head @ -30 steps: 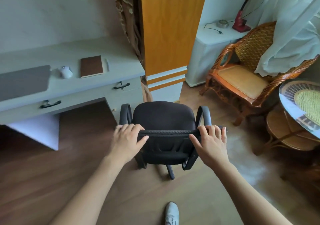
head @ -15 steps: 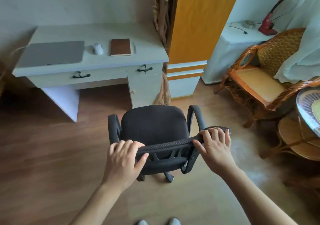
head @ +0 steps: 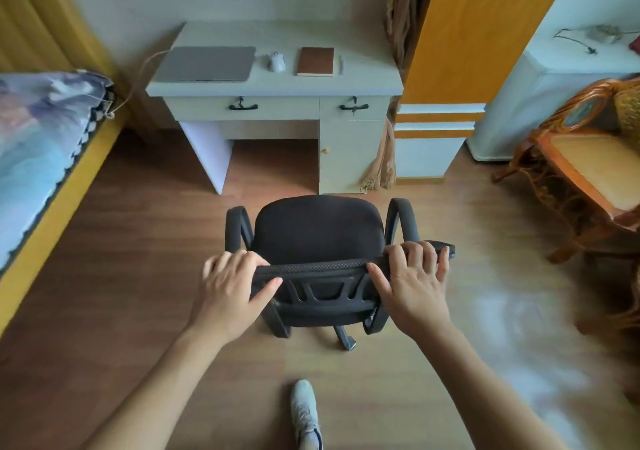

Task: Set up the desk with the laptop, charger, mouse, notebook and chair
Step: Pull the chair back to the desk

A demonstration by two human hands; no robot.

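Laptop (head: 206, 64), mouse (head: 277, 61), notebook (head: 316, 61) left-to-right on desk (head: 277, 84); chair (head: 320, 231) before desk, apparently apart.

No readable text, labels, brands or numbers on anything in view; laptop (head: 207, 64) lid and notebook (head: 316, 61) cover plain.

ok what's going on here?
A person grips the top of the backrest of a black swivel office chair with both hands, left hand and right hand, on the wooden floor short of the pale grey desk. On the desk, left to right: closed grey laptop, white mouse, brown notebook. The chair is not yet at the kneehole.
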